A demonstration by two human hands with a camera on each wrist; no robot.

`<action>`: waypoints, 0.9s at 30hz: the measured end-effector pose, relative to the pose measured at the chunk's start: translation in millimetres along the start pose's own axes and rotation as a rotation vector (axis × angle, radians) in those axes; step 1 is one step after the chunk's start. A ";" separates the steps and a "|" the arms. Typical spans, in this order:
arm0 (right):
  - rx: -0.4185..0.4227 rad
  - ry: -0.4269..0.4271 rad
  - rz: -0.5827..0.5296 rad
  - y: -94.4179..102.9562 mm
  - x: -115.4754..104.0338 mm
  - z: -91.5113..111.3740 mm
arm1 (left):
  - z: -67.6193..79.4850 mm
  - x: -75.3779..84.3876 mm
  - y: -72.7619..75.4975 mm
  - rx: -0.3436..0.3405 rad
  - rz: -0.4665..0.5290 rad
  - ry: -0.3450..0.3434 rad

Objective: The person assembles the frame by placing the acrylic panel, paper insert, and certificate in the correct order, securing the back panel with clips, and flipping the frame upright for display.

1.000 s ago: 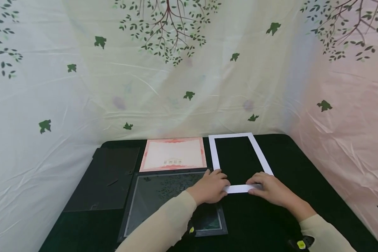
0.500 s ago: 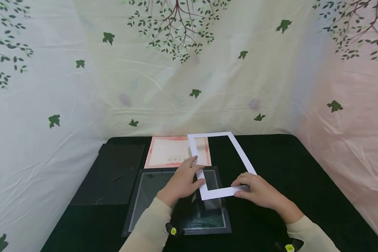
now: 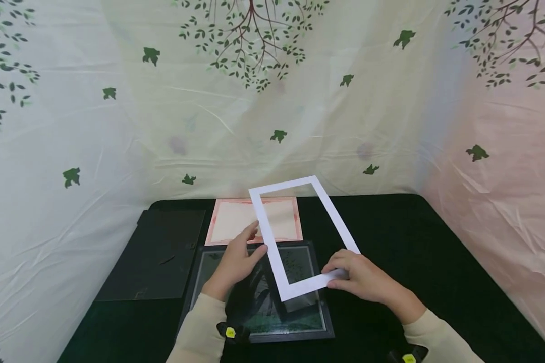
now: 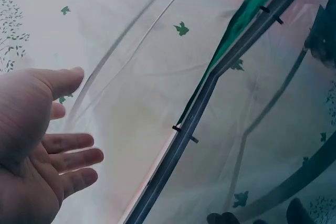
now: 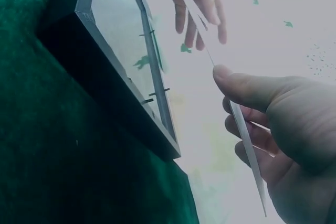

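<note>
My right hand (image 3: 363, 280) pinches a white picture mat (image 3: 270, 241) at its near right corner, thumb on one face and fingers on the other. The mat is a thin rectangular border with a large window, tilted up over a dark picture frame (image 3: 295, 337). My left hand (image 3: 233, 264) is beside the mat's left edge, over the frame. In the left wrist view the fingers of my left hand (image 4: 58, 150) are extended and the thumb spread, with nothing between them. The frame lies on the table with its glass in it; small metal tabs (image 5: 149, 100) stick out along its sides.
A pale certificate with a red patterned border (image 3: 229, 219) lies behind the frame, partly overlapped by the mat in the head view. Left of it lies a black backing board (image 3: 159, 262). Dark green cloth covers the table (image 3: 413, 282). A leaf-printed curtain (image 3: 209, 141) hangs behind.
The mat has come up and left from the table's right side, over the frame, and tilted. My left hand has let go of it and moved left; my right hand keeps its hold.
</note>
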State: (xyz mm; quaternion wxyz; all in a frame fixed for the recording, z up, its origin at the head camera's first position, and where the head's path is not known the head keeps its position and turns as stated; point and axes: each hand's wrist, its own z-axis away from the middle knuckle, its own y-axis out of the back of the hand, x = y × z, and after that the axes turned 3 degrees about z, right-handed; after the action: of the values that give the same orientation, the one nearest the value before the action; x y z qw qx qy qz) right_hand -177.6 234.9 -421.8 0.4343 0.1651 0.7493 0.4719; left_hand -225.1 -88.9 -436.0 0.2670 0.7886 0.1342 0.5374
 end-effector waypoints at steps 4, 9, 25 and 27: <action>-0.002 0.005 0.009 -6.0 -1.0 -4.2 | -1.4 -2.8 0.1 0.019 0.105 -0.009; -0.016 0.021 -0.005 -13.8 -4.7 -11.7 | -3.7 -2.9 0.3 0.070 0.209 0.051; 0.244 -0.004 -0.023 -23.0 6.3 -28.3 | -8.4 5.6 6.5 0.243 0.591 0.241; 0.358 -0.044 -0.050 -27.0 7.4 -33.3 | -8.4 2.8 6.1 0.310 0.591 0.243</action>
State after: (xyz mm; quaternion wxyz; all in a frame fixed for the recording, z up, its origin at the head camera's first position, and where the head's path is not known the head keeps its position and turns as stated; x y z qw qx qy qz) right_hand -204.3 207.4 -442.5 0.4260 0.2313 0.8154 0.3163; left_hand -232.2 -90.1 -428.0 -0.0409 0.7550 0.0110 0.6544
